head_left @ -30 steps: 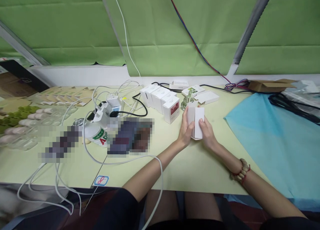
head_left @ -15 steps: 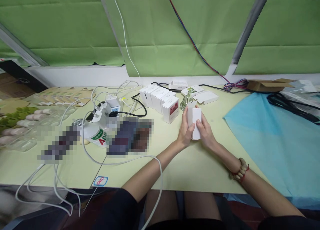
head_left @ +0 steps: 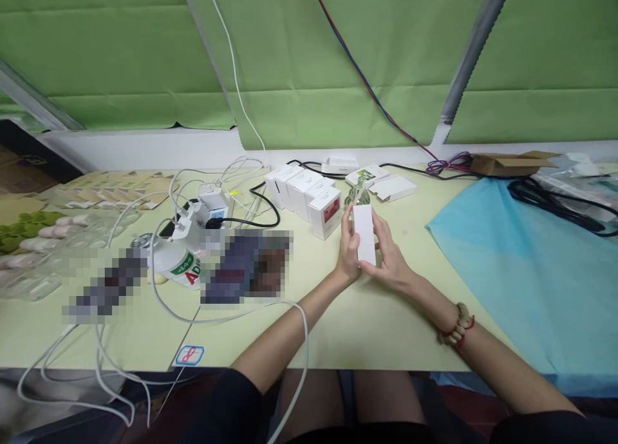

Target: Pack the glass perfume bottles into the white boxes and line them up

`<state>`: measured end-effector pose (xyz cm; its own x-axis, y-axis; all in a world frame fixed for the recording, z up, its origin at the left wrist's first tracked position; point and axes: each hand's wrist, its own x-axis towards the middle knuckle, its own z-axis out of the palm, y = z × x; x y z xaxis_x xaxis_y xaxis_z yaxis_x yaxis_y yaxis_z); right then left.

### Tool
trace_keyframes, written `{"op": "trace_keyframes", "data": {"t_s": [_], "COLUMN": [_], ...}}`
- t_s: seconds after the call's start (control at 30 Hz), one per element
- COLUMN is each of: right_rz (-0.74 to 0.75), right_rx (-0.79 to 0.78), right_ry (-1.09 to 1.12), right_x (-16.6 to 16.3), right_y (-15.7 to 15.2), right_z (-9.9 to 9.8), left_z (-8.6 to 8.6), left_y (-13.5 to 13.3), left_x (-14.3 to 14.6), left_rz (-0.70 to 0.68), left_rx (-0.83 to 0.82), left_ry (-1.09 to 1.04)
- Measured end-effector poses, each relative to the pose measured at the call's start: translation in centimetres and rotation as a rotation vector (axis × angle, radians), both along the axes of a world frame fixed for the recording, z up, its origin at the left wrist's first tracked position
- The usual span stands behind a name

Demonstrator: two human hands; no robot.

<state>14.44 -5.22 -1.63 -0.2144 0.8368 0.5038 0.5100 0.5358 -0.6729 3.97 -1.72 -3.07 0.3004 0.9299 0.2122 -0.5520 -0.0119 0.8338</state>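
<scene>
Holds white carton [head_left: 365,235] over pale yellow table [head_left: 338,328], near row of white boxes [head_left: 309,194], to right of them. Pinches left edge with left hand [head_left: 348,254], right edge and near end with right hand [head_left: 392,262]. Has blue sheet [head_left: 512,270] near, on right side.

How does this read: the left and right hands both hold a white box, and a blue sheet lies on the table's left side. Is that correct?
Not quite: the blue sheet lies on the right side of the table, as the head view shows. The left hand and right hand do both hold a white box.
</scene>
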Motion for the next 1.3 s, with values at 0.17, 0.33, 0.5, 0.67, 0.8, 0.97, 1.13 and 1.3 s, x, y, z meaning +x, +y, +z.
{"op": "trace_keyframes", "data": {"t_s": [0.17, 0.33, 0.5, 0.67, 0.8, 0.97, 1.13, 1.3], "right_rz": [-0.020, -0.049, -0.076, -0.069, -0.072, -0.071, -0.055, -0.093], "right_rx": [-0.003, -0.001, 0.005, 0.033, 0.021, -0.005, 0.004, -0.053], "right_ry": [-0.053, -0.099, -0.126, -0.151, -0.173, -0.183, -0.137, -0.078], "right_x": [0.3, 0.2, 0.3, 0.4, 0.4, 0.5, 0.4, 0.3], "right_y": [0.1, 0.2, 0.4, 0.7, 0.6, 0.6, 0.7, 0.6], "right_z": [0.0, -0.3, -0.3, -0.3, -0.3, -0.5, -0.4, 0.1], "left_z": [0.4, 1.7, 2.2, 2.2, 2.2, 2.3, 2.5, 2.8], "left_y": [-0.2, -0.6, -0.9, -1.1, -1.1, -1.1, -1.1, -1.0], "left_x": [0.2, 0.2, 0.0, -0.1, 0.0, 0.1, -0.1, -0.4], "left_rz": [-0.127, -0.087, -0.084, -0.015, -0.004, 0.032, 0.007, -0.104], "left_rx": [-0.135, -0.297, -0.292, -0.160, -0.125, -0.083, -0.152, -0.228], "left_ry": [-0.159, -0.197, -0.130, -0.096, -0.073, -0.075, -0.069, -0.044]}}
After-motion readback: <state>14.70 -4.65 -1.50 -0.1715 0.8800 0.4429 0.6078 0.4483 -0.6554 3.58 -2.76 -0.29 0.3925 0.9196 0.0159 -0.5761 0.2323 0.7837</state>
